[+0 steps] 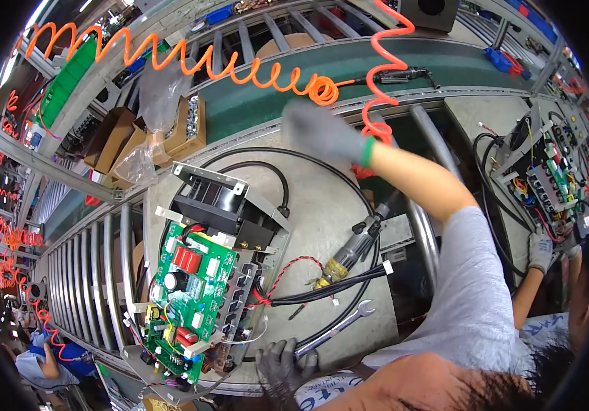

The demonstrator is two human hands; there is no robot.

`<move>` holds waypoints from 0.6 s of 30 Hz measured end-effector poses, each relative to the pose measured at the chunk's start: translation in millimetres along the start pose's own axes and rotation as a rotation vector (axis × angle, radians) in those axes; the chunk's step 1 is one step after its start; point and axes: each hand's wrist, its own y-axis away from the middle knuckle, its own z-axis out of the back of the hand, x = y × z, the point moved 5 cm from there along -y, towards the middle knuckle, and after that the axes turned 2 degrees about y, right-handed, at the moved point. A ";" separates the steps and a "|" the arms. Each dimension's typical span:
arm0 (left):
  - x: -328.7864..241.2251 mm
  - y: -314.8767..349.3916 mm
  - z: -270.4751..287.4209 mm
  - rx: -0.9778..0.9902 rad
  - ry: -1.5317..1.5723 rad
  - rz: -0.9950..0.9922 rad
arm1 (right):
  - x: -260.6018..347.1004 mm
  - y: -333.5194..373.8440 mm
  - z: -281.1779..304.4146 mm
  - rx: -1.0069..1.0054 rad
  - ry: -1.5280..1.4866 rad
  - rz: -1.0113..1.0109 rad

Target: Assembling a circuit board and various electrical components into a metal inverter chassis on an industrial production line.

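At the table's near edge my left hand (284,364), in a dark glove, has its fingers bent around the lower end of a steel wrench (335,331); that end is partly hidden. My right arm stretches out over the table. My right hand (318,133), in a grey glove with a green cuff, is smeared by motion, so its fingers cannot be read. Left of the wrench stands an open electronic unit with a green circuit board (188,288) and a black fan housing (209,198). A yellow-and-grey power driver (352,250) lies beside black cables (328,288).
Coiled orange air hoses (260,75) hang across the far side, near an air tool (404,75) on the green belt (239,103). Cardboard boxes (185,130) stand far left, rollers (95,274) at left. At right a co-worker's gloved hand (540,251) is at another unit (548,178).
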 end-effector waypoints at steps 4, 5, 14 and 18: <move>0.6 -0.6 0.2 -0.040 0.004 -0.028 | -90.8 -60.4 51.6 -0.725 0.323 -0.622; 5.3 2.2 -2.6 -0.035 0.006 -0.066 | -109.2 -64.6 52.2 -0.604 0.454 -0.724; 7.7 13.6 -7.2 -0.014 -0.158 -0.072 | -217.0 -61.2 37.5 0.079 0.783 -0.746; -1.6 4.2 4.8 -0.024 -0.078 -0.019 | -191.6 -74.9 38.1 0.158 0.932 -0.502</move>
